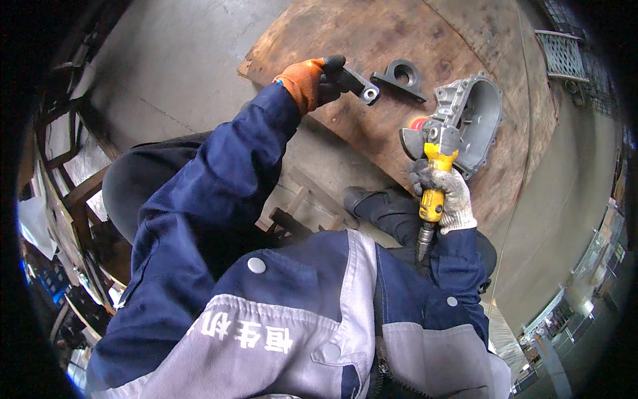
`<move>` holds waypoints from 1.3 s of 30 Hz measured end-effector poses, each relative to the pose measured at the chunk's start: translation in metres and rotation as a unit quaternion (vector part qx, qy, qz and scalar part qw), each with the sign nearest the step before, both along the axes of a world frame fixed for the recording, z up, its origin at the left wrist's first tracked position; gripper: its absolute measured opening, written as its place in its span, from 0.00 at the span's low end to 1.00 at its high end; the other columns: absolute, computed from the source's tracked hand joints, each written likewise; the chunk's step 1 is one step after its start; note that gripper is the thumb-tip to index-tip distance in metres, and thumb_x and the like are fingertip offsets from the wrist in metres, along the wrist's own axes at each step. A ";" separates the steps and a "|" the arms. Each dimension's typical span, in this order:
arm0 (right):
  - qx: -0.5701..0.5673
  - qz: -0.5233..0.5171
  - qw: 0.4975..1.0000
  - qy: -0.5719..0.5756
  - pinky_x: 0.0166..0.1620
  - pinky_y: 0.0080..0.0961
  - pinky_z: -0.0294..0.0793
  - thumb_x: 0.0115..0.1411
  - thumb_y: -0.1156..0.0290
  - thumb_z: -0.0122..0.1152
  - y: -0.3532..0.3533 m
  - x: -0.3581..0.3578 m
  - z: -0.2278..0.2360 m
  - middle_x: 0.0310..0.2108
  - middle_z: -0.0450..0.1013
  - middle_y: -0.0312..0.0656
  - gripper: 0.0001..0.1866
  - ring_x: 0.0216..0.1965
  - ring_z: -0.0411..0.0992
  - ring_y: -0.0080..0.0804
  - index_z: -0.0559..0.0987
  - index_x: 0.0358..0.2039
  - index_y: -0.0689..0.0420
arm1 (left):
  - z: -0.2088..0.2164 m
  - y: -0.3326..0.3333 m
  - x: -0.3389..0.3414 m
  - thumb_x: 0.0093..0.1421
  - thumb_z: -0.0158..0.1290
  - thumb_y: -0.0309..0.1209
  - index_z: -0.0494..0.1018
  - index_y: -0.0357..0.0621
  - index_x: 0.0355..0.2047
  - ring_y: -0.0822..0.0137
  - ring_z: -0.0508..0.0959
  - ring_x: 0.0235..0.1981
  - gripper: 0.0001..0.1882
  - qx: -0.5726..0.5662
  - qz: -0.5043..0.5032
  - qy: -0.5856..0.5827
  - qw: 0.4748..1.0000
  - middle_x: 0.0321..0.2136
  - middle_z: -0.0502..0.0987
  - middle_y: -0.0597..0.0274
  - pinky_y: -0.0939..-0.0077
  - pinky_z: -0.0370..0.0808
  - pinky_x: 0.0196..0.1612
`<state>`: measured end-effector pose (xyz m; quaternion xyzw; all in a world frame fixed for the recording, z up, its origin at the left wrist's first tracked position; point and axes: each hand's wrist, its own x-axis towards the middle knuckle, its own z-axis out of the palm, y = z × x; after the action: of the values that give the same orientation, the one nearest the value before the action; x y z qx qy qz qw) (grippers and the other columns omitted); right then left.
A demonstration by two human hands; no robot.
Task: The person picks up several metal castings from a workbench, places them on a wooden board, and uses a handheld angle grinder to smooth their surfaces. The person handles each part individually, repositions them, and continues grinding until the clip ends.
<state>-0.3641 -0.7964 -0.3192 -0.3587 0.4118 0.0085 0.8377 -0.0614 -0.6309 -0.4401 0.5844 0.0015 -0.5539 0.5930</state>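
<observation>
The left hand [312, 80] is clamped on a dark bracket [359, 85] near the wooden board's [332, 33] left edge, clear of the yellow grinder [435, 179] gripped by the right hand [446, 193] beside the aluminium housing [475, 120].

One camera sits on the head and looks down, close over the chest, arms and wooden surface [372, 40].

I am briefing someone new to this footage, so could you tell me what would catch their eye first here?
The yellow angle grinder stands out first, gripped in the right hand in a grey glove, its disc by the grey cast metal housing on the wooden board. Next comes the left hand in an orange glove, holding a small dark metal part at the board's edge. A dark bracket lies on the board between them.
</observation>
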 end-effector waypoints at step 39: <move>-0.045 0.220 0.968 0.108 0.28 0.23 0.74 0.50 0.74 0.66 0.048 0.066 -0.098 0.26 0.75 0.39 0.15 0.24 0.73 0.26 0.76 0.39 0.61 | 0.008 0.078 -0.187 0.56 0.52 0.55 0.80 0.49 0.39 0.51 0.81 0.37 0.25 0.084 -0.330 -0.288 0.895 0.34 0.81 0.48 0.61 0.76 0.42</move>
<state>-0.2981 -0.7489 -0.4169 -0.4745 0.4110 0.2132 0.7487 -0.2488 -0.5531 -0.4318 0.7327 -0.3162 -0.5230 0.2995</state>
